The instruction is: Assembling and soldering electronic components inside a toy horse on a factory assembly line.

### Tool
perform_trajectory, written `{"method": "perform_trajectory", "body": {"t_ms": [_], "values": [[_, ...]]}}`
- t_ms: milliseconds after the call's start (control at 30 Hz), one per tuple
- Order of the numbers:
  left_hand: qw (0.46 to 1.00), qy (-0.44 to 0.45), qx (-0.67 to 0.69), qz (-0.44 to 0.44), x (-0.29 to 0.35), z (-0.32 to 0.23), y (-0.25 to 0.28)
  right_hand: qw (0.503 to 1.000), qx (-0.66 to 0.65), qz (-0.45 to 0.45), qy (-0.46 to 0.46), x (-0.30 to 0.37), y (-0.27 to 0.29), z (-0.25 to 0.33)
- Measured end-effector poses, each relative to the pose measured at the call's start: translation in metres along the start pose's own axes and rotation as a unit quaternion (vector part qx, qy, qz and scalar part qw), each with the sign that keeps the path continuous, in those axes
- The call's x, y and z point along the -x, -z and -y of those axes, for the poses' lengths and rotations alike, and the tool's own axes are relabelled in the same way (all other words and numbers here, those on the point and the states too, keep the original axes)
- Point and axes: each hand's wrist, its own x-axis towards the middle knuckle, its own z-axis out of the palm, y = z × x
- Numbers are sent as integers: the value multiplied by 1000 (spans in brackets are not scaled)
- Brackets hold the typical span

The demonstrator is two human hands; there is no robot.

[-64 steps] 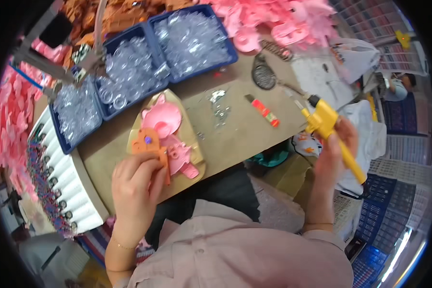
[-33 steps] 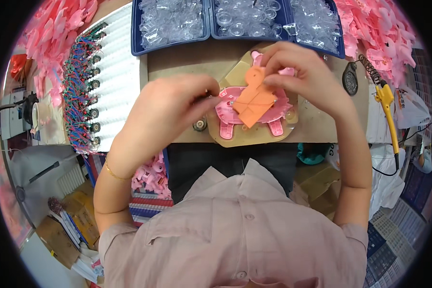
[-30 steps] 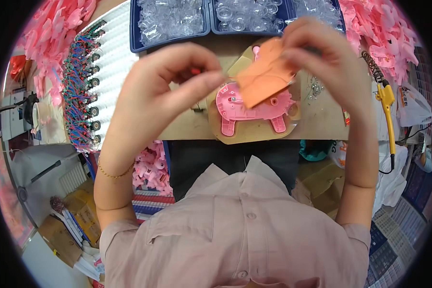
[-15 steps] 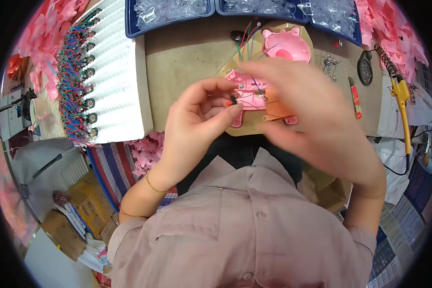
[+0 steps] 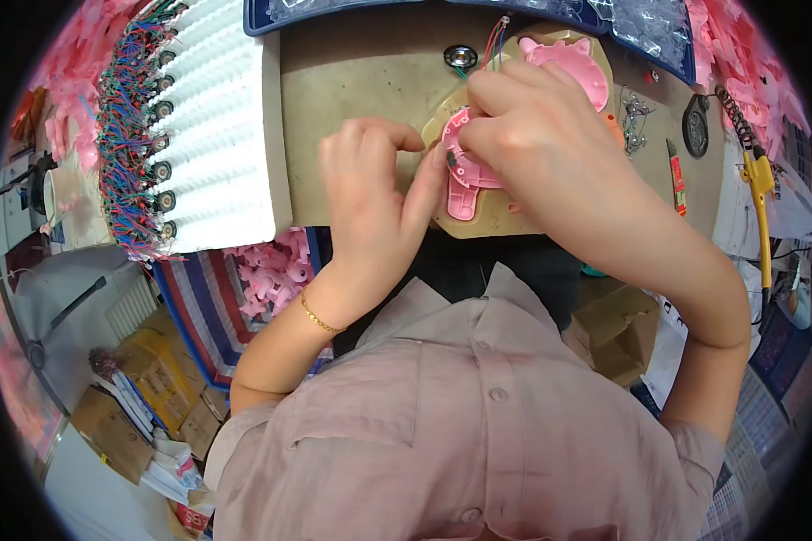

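Note:
A pink plastic half-shell lies on a tan board, with small parts inside its rounded body. My left hand is at the shell's left edge. Its thumb tip touches or nearly touches the rim, a small gap parts thumb and forefinger, and the other fingers curl. Over the shell's upper part, my right hand has its fingers bent and pressed together; whatever they grip is hidden. Behind it sits a second pink shell with ear-like points. Red, blue and green wires rise beside a round black speaker.
White ridged foam at left carries rows of wired speakers. Blue bins of clear plastic parts line the back. Rightward lie an orange piece, bundled metal bits, a red-handled cutter, a black oval part and a yellow-handled tool.
My right hand has come down onto the shell, its fingers now curled. The small black-and-red part in my left fingers no longer shows there. The shell sits turned, and the orange piece is farther right.

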Motion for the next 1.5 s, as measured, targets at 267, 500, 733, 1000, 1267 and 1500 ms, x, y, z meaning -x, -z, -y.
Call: {"method": "perform_trajectory", "body": {"t_ms": [267,500,733,1000,1267,1500], "values": [[977,-141,-160,17,25,7,5,1000,-10,6,-11,-3,-2,-2],[964,-176,-191,51,23,5,10,996,42,-69,23,-12,-4,-14],[917,-277,-251,137,9,0,23,992,-1,120,51,-35,-4,-34],[935,-273,-176,139,-1,8,22,990,-10,123,73,-30,5,-43],[937,-203,-188,213,-23,-19,32,993,-33,-41,-103,38,54,-39],[975,-118,-94,164,-78,-33,-8,890,-376,6,-256,54,41,-50]]}}
